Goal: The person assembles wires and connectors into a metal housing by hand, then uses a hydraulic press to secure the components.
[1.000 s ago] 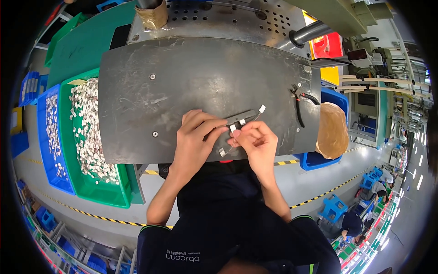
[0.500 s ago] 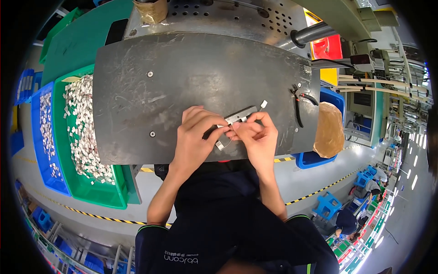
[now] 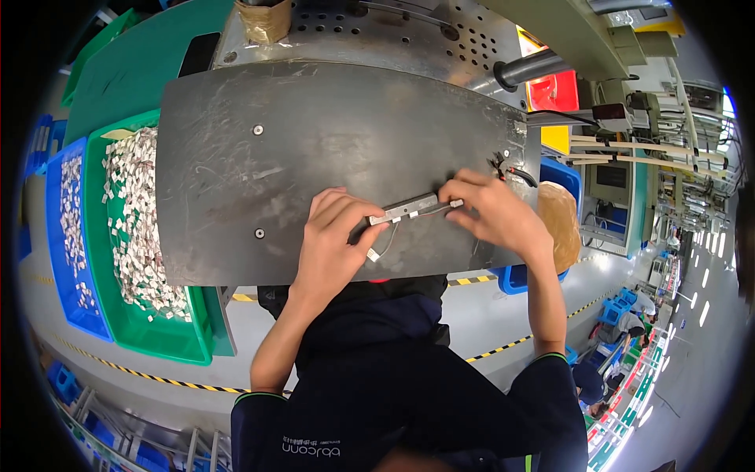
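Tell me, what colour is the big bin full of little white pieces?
Green. The bin shows best in the head view.

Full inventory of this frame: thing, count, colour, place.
Metal work plate: 1, dark grey, centre.
Thin bar part: 1, grey with white ends, on plate, gripped at both ends.
Green bin: 1, left of plate, full of small white parts.
Blue bin: 1, far left, holds white parts too.
Tape roll: 1, brown, right of plate.
Perforated panel: 1, grey, behind plate.
Left hand: pinches bar's left end.
Right hand: pinches bar's right end.
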Available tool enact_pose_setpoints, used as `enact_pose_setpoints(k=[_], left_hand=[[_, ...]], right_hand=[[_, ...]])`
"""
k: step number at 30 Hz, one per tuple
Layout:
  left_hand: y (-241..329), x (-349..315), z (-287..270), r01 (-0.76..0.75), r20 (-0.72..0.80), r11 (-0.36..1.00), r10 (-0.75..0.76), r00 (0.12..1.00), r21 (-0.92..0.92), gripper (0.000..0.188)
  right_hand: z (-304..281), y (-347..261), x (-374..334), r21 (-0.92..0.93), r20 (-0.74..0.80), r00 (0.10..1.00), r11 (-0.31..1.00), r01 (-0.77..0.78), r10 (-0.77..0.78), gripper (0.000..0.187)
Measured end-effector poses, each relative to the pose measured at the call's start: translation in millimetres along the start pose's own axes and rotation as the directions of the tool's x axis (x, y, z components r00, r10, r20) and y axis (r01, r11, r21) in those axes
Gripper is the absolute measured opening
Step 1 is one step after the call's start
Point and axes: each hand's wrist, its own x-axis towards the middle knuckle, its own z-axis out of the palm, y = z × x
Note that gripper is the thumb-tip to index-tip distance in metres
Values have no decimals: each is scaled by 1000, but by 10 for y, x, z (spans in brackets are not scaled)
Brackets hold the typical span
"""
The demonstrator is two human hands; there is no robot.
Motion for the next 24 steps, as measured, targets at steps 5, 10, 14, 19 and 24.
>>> enact_pose_setpoints(k=[5, 10, 14, 19, 24], left_hand=[[-15, -8, 11, 6, 0, 1000, -6, 1000, -9, 18], [-26, -5, 2, -16, -23, 1000, 16, 1000, 17, 18], [24, 39, 1, -12, -40, 1000, 13, 999, 24, 18], [51, 32, -14, 41, -49, 999, -41, 998, -15, 12], [67, 39, -4, 68, -56, 997, -69, 996, -22, 12]], right_hand=[[64, -90, -53, 84, 31, 997, 994, -73, 71, 13], [80, -134, -151, 21, 41, 991, 992, 125, -126, 12], [169, -41, -212, 352, -175, 977, 919, 176, -120, 12], [443, -19, -130, 573, -441, 894, 791, 213, 80, 10], [633, -65, -2, 464, -548, 835, 844, 269, 35, 12]])
